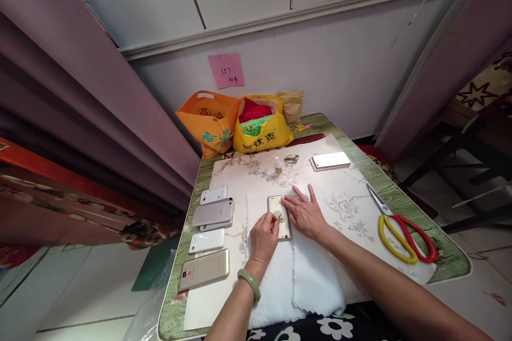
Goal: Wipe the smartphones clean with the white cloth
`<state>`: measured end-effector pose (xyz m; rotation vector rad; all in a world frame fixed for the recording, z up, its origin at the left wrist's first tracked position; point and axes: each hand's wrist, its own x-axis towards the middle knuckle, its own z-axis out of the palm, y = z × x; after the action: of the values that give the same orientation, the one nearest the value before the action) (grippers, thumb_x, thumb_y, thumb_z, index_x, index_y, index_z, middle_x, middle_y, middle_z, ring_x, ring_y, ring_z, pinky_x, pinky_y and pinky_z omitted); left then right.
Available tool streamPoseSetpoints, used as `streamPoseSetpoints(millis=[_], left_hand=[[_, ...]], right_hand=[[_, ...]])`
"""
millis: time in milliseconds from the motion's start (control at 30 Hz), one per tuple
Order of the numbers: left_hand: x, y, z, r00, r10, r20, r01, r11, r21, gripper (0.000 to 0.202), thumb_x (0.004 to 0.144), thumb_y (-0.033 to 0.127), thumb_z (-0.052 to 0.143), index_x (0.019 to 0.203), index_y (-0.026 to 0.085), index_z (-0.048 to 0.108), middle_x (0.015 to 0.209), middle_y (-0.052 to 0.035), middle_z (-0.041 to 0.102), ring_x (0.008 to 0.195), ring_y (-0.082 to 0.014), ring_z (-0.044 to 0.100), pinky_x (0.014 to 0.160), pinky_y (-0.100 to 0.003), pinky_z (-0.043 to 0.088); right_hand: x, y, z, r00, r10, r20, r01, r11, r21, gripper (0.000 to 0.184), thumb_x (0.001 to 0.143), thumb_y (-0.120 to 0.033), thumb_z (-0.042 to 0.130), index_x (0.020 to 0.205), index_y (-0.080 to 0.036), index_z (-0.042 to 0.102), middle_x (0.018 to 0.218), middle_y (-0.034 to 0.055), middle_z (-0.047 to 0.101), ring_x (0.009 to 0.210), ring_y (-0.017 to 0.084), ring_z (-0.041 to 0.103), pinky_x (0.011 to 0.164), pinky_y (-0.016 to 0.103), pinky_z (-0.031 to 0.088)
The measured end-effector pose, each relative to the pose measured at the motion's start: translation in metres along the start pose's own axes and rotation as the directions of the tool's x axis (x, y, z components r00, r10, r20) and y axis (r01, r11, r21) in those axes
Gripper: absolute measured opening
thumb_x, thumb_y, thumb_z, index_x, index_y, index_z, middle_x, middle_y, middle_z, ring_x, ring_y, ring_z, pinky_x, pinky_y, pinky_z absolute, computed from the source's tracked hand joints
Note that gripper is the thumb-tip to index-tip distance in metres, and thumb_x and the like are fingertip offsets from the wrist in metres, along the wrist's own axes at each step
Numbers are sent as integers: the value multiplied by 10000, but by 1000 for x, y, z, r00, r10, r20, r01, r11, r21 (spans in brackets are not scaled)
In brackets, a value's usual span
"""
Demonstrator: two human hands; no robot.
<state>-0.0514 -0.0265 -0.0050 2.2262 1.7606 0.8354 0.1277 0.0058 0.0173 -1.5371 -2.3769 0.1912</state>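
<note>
A gold phone [285, 232] lies face down on the pale cloth in front of me. On its back sits a small round, ring-like piece [281, 215]. My left hand [262, 237], with a green bangle at the wrist, is closed in a pinch right at that piece. What the fingertips hold is too small to make out. Spread fingers of my right hand [306, 216] rest along the phone's upper right edge, steadying nothing else visible. Past the phone stand a small dropper-type bottle [278, 165] and a pair of folded glasses or similar wire item [292, 159].
Several phones, among them a gold one [205, 270], line the table's left side. A white phone [330, 160] lies back right. Large scissors [394, 224] lie at right. An orange bag [212, 122], a yellow bag [262, 136] and a brown pouch [293, 106] stand against the wall.
</note>
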Motion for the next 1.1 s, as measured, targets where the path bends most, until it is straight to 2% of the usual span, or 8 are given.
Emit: streamPoseSetpoints(millis=[100, 200, 467, 600, 700, 967, 1100], left_hand=[[0, 0, -1, 1000, 2, -8, -2, 1000, 2, 116, 924, 221, 501, 809, 228, 517, 736, 12, 621, 660, -133, 573, 625, -241, 383], [0, 1, -1, 1000, 6, -8, -6, 1000, 1, 104, 913, 202, 508, 814, 230, 521, 739, 12, 624, 664, -135, 576, 638, -243, 392], [0, -2, 1, 1000, -2, 17, 2, 1000, -1, 119, 932, 235, 485, 824, 232, 535, 735, 0, 626, 665, -146, 575, 637, -257, 387], [1, -2, 2, 1000, -7, 18, 7, 1000, -7, 124, 935, 241, 482, 821, 232, 530, 734, -1, 626, 666, -148, 582, 632, -254, 384], [1, -2, 2, 1000, 6, 0, -6, 1000, -4, 120, 927, 233, 493, 813, 233, 532, 734, 4, 626, 659, -142, 583, 617, -244, 382], [1, -2, 2, 1000, -15, 11, 15, 1000, -20, 136, 931, 261, 495, 803, 231, 532, 740, 0, 636, 665, -144, 587, 619, -249, 387], [0, -1, 1, 1000, -4, 0, 4, 1000, -14, 137, 932, 261, 494, 802, 234, 529, 731, 4, 632, 663, -144, 594, 623, -245, 391]], right_hand=[[12, 1, 0, 1000, 16, 16, -16, 1000, -8, 439, 938, -200, 425, 1355, -254, 555, 1351, 28, 607, 1440, 309, 278, 1158, 617, -95], [4, -3, 0, 1000, 1, 10, -1, 1000, -4, 452, 937, -168, 406, 1361, -234, 550, 1345, 37, 611, 1445, 298, 271, 1170, 595, -97], [-76, -24, -1, 994, -105, 13, 104, 993, 50, 514, 881, -169, 495, 1383, -273, 536, 1348, 21, 613, 1451, 292, 262, 1183, 588, -98], [-92, -29, 3, 995, -101, 10, 100, 994, 51, 541, 865, -163, 514, 1393, -279, 523, 1373, 19, 593, 1450, 289, 265, 1180, 591, -109], [-81, -25, 6, 997, -70, 23, 69, 996, 55, 539, 876, -147, 485, 1397, -283, 518, 1377, 16, 590, 1454, 280, 258, 1173, 586, -124], [-13, -6, 4, 997, 63, 53, -67, 996, 64, 501, 928, -132, 371, 1377, -287, 531, 1354, 21, 608, 1453, 270, 259, 1158, 609, -73], [2, -1, 11, 991, 132, 9, -132, 986, 100, 516, 907, -111, 369, 1351, -297, 556, 1314, 15, 637, 1436, 267, 292, 1152, 613, -60]])
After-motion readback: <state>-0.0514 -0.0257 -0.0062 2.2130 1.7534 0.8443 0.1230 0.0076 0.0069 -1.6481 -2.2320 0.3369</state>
